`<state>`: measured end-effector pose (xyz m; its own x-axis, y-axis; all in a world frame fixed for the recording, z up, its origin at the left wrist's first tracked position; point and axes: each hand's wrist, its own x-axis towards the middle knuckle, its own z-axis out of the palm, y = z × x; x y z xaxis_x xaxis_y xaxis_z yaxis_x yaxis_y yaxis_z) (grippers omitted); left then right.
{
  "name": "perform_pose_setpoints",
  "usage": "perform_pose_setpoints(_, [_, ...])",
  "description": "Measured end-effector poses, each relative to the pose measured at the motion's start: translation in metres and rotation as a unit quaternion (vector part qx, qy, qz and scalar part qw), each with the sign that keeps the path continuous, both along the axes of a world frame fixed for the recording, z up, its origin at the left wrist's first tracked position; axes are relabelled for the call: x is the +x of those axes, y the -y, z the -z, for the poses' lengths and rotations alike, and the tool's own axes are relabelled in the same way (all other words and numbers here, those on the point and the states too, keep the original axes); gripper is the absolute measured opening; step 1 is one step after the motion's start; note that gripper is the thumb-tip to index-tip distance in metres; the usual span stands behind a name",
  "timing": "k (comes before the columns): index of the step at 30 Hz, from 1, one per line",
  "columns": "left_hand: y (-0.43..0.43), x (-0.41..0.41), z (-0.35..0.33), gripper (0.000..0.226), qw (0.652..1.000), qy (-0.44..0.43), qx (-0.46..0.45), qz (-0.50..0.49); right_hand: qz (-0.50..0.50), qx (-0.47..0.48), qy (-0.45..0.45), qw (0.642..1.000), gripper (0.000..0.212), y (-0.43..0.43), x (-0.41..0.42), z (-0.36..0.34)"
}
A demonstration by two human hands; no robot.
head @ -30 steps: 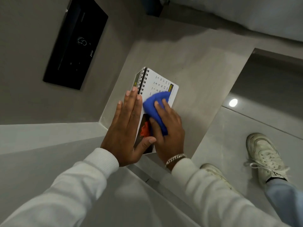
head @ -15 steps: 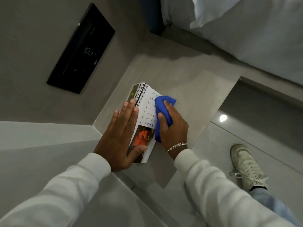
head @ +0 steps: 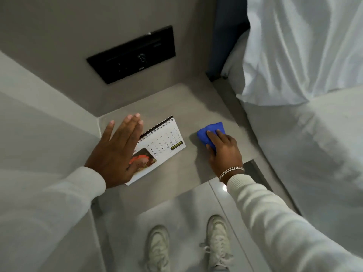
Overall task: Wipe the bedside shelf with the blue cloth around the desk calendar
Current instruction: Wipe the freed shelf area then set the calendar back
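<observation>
Where pressed, cloth seemingly under hand.

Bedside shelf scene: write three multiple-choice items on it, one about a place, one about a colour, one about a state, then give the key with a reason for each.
1. Where is the blue cloth relative to the desk calendar?
A. On top of it
B. To its right on the shelf, apart from it
C. On the floor

2. What colour is the wall panel above the shelf?
A. Black
B. Red
C. White

3. How is the left hand?
A. Clenched in a fist
B. Gripping the cloth
C. Open, fingers extended, over the calendar's left part

Key: B, bare shelf shows between cloth and calendar. A, the panel is dark black against the grey wall. C, the fingers are spread, while the right hand presses the cloth.
</observation>
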<state>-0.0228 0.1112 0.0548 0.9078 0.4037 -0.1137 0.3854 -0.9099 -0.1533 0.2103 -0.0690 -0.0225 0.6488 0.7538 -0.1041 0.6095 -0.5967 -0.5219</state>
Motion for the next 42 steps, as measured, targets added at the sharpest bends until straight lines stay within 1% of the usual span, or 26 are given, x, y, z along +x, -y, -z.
perform_pose_setpoints(3, [0.020, 0.002, 0.006, 0.085, 0.993, 0.047, 0.004, -0.105, -0.078, -0.091, 0.050, 0.992, 0.044, -0.004, 0.014, 0.014])
perform_pose_setpoints(5, [0.028, 0.002, 0.012, 0.085, 0.987, 0.060, 0.006, -0.149, -0.110, -0.125, 0.058, 0.984, 0.053, -0.002, 0.013, 0.027])
perform_pose_setpoints(9, [0.035, 0.003, 0.022, 0.087, 0.983, 0.053, 0.017, -0.178, -0.113, -0.145, 0.078, 0.980, 0.081, 0.010, -0.003, 0.044])
perform_pose_setpoints(12, [0.037, 0.001, 0.029, 0.087, 0.981, 0.048, 0.015, -0.187, -0.119, -0.169, 0.095, 0.974, 0.093, 0.014, -0.007, 0.049])
perform_pose_setpoints(16, [0.040, 0.000, 0.021, 0.085, 0.975, 0.077, -0.028, -0.207, -0.131, -0.223, 0.065, 0.964, 0.100, 0.006, -0.005, 0.038])
perform_pose_setpoints(18, [0.045, -0.006, 0.015, 0.083, 0.961, 0.125, -0.064, -0.239, -0.109, -0.223, 0.025, 0.968, 0.096, -0.003, -0.003, 0.023])
perform_pose_setpoints(19, [0.048, -0.012, 0.012, 0.082, 0.945, 0.164, -0.088, -0.269, -0.098, -0.198, 0.005, 0.975, 0.093, -0.009, -0.004, 0.013])
perform_pose_setpoints(20, [0.052, -0.018, 0.010, 0.081, 0.918, 0.212, -0.117, -0.313, -0.089, -0.152, -0.019, 0.984, 0.090, -0.015, -0.006, 0.003])
perform_pose_setpoints(21, [0.057, -0.024, 0.009, 0.079, 0.877, 0.266, -0.154, -0.369, -0.081, -0.088, -0.054, 0.991, 0.086, -0.021, -0.010, -0.007])
perform_pose_setpoints(22, [0.062, -0.028, 0.008, 0.077, 0.817, 0.323, -0.199, -0.433, -0.069, -0.022, -0.105, 0.992, 0.081, -0.028, -0.014, -0.017])
perform_pose_setpoints(23, [0.066, -0.032, 0.007, 0.073, 0.740, 0.376, -0.241, -0.503, -0.051, 0.031, -0.164, 0.985, 0.076, -0.037, -0.018, -0.026])
perform_pose_setpoints(24, [0.068, -0.033, 0.007, 0.069, 0.655, 0.411, -0.273, -0.572, -0.031, 0.067, -0.221, 0.973, 0.071, -0.045, -0.023, -0.035])
perform_pose_setpoints(25, [0.070, -0.034, 0.007, 0.064, 0.580, 0.426, -0.295, -0.628, -0.008, 0.089, -0.271, 0.959, 0.067, -0.054, -0.029, -0.043])
perform_pose_setpoints(26, [0.071, -0.034, 0.007, 0.056, 0.528, 0.431, -0.311, -0.662, 0.012, 0.108, -0.308, 0.945, 0.063, -0.062, -0.033, -0.049])
perform_pose_setpoints(27, [0.071, -0.032, 0.007, 0.048, 0.499, 0.439, -0.321, -0.675, 0.027, 0.128, -0.329, 0.935, 0.058, -0.069, -0.037, -0.054])
perform_pose_setpoints(28, [0.071, -0.030, 0.007, 0.042, 0.483, 0.453, -0.323, -0.676, 0.032, 0.146, -0.334, 0.931, 0.052, -0.074, -0.040, -0.057])
perform_pose_setpoints(29, [0.070, -0.028, 0.008, 0.040, 0.476, 0.471, -0.322, -0.669, 0.029, 0.162, -0.327, 0.931, 0.047, -0.078, -0.044, -0.059])
perform_pose_setpoints(30, [0.069, -0.026, 0.008, 0.042, 0.465, 0.492, -0.326, -0.659, 0.023, 0.172, -0.315, 0.933, 0.042, -0.080, -0.047, -0.060])
perform_pose_setpoints(33, [0.064, -0.024, 0.014, 0.039, 0.418, 0.536, -0.380, -0.627, 0.023, 0.185, -0.307, 0.933, 0.036, -0.080, -0.052, -0.059])
perform_pose_setpoints(35, [0.060, -0.025, 0.019, 0.040, 0.414, 0.530, -0.407, -0.618, 0.036, 0.188, -0.326, 0.926, 0.038, -0.079, -0.052, -0.059])
perform_pose_setpoints(38, [0.049, -0.026, 0.017, 0.048, 0.407, 0.528, -0.436, -0.605, 0.056, 0.199, -0.365, 0.908, 0.043, -0.085, -0.049, -0.063])
perform_pose_setpoints(42, [0.014, -0.017, 0.000, 0.050, 0.417, 0.545, -0.467, -0.558, 0.066, 0.223, -0.399, 0.887, 0.052, -0.117, -0.033, -0.073])
